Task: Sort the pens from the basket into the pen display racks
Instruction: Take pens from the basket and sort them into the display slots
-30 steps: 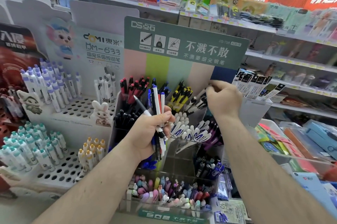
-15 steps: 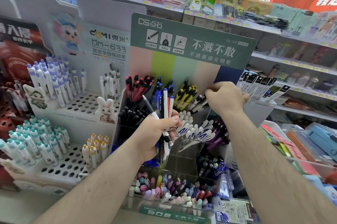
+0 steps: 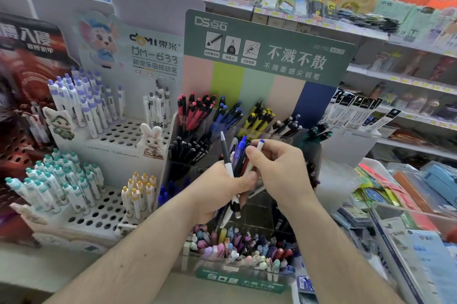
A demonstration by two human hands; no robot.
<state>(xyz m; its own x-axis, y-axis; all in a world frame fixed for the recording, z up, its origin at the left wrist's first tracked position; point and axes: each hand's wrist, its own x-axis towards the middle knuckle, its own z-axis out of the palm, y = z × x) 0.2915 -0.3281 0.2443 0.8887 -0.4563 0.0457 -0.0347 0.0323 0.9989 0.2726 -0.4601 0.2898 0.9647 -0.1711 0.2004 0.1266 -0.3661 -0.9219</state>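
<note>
My left hand grips a bunch of pens upright in front of the clear tiered pen rack. Among them are a black-and-white pen and a blue one. My right hand has come against the bunch and pinches a white pen with a blue cap at its top. The rack's top row holds red, blue, yellow and black-and-white pens in separate compartments. The basket is not in view.
A white peg-hole display with purple-capped pens stands at the left, a lower one with teal and yellow-capped pens below it. A front bin holds mixed pastel pens. Packaged stationery lies at the right, shop shelves behind.
My right hand has left the rack's top right compartment and come down and left to the bunch in my left hand. The left hand has stayed with its pens.
</note>
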